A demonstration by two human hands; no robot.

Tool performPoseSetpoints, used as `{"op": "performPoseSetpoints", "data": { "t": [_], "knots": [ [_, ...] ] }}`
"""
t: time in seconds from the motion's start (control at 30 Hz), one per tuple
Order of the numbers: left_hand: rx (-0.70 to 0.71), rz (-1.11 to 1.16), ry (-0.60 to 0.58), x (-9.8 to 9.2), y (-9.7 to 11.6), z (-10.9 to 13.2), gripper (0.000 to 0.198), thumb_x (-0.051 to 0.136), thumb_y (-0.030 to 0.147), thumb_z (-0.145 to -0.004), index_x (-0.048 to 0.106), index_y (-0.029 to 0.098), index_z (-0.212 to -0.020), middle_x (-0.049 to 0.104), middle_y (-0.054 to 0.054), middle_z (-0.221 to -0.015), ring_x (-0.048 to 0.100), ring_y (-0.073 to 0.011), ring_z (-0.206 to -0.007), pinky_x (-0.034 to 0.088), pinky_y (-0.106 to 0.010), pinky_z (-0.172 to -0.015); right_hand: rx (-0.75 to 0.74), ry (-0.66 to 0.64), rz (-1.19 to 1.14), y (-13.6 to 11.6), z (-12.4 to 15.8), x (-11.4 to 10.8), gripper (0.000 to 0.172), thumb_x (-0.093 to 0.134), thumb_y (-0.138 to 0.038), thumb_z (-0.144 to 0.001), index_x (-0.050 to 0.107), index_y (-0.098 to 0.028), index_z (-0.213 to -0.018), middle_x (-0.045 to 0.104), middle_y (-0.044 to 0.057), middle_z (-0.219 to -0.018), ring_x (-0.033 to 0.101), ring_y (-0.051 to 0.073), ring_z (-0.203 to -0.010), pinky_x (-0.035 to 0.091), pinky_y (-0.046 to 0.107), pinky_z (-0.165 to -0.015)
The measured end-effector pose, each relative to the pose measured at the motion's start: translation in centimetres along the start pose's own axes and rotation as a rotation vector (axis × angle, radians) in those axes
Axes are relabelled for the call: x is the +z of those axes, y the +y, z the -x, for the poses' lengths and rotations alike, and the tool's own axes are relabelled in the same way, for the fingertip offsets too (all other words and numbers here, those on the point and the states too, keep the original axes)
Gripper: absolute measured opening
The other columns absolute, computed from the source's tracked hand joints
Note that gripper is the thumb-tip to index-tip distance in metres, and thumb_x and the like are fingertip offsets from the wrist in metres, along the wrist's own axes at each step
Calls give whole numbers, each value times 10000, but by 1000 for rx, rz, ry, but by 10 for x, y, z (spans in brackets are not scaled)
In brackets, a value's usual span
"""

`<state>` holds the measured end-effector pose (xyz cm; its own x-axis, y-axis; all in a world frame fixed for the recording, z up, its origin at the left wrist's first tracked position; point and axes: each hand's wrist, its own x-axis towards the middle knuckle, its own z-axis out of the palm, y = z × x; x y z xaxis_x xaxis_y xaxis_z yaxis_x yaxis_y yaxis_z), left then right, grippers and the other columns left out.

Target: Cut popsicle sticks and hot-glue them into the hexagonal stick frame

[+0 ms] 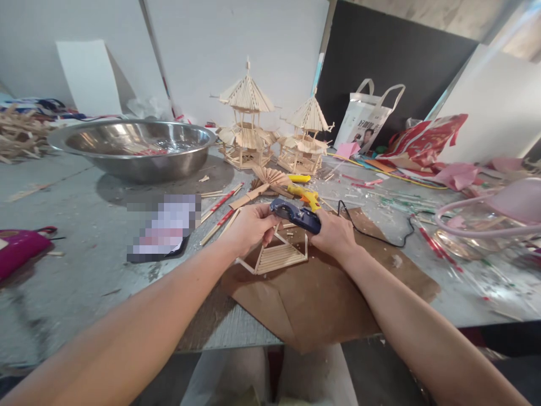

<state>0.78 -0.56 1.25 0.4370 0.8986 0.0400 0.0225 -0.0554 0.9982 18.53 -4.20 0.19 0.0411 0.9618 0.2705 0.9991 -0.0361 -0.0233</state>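
My right hand (336, 232) is wrapped round a dark blue hand tool (298, 216) with a curved, hooked head; its exact kind is unclear. At the hooked end, my left hand (250, 228) is closed with thumb and fingers together, and what it pinches is hidden. Beneath both hands, a flat frame of thin wooden sticks (281, 258), partly filled with parallel sticks, lies on a sheet of brown paper (329, 299). Just behind the tool is a yellow glue gun (310, 197). A folded fan-like piece (270, 179) of wooden strips sits beyond it.
Two stick pagoda models (247, 121) stand at the back. A steel basin (139, 149) is at left, with a phone (164, 228) in front. A black cord (376, 239) curls right toward a clear container (465, 234). Red-wrapped sticks (222, 203) lie near my left hand.
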Motion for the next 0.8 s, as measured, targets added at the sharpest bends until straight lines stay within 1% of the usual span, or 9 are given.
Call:
{"op": "performPoseSetpoints", "data": {
  "t": [0.13, 0.3, 0.4, 0.47, 0.53, 0.67, 0.8],
  "knots": [
    [13, 23, -5, -1, 0, -1, 183, 611, 274, -642, 508, 132, -587, 489, 38, -419, 390, -46, -278, 295, -164, -288, 26, -20, 17, -1, 1, -2, 300, 466, -385, -664, 541, -206, -893, 645, 56, -798, 596, 221, -744, 384, 281, -595],
    [-21, 42, -12, 1, 3, 1, 173, 611, 251, -637, 497, 133, -581, 474, 49, -421, 387, -40, -282, 309, -161, -287, 30, -27, 13, -1, 0, 0, 254, 464, -331, -649, 565, -206, -846, 645, 49, -754, 594, 212, -713, 370, 275, -593],
    [-33, 12, -38, 3, 4, 2, 156, 592, 241, -659, 505, 130, -593, 458, 55, -408, 386, -34, -288, 304, -148, -291, 68, -41, -44, 1, -2, 0, 244, 442, -349, -661, 574, -215, -817, 640, 50, -733, 591, 221, -708, 364, 279, -582],
    [-30, 9, -49, 4, 3, 3, 161, 591, 255, -663, 515, 124, -608, 480, 46, -430, 397, -34, -298, 312, -150, -297, 107, -39, -100, 5, -4, 0, 268, 438, -370, -666, 564, -217, -846, 637, 53, -745, 588, 228, -711, 360, 280, -568],
    [-24, 42, -22, 4, 4, 3, 174, 611, 271, -646, 520, 123, -643, 497, 42, -442, 421, -45, -317, 339, -160, -314, 123, -7, -161, 9, -6, 1, 297, 440, -388, -671, 543, -214, -888, 635, 56, -769, 585, 230, -718, 358, 278, -561],
    [-13, 129, 36, 5, 4, 4, 244, 666, 280, -579, 506, 130, -688, 490, 58, -414, 464, -65, -358, 404, -188, -371, 71, 57, -292, 14, -7, 6, 290, 446, -415, -684, 523, -207, -872, 626, 48, -773, 578, 212, -710, 362, 271, -566],
    [20, 132, 43, 7, 4, 4, 261, 673, 283, -556, 485, 137, -664, 485, 66, -429, 464, -59, -356, 404, -183, -365, -37, 74, -373, 11, -5, 9, 326, 466, -448, -684, 522, -203, -890, 619, 39, -795, 568, 195, -704, 371, 271, -578]
  ]
}}
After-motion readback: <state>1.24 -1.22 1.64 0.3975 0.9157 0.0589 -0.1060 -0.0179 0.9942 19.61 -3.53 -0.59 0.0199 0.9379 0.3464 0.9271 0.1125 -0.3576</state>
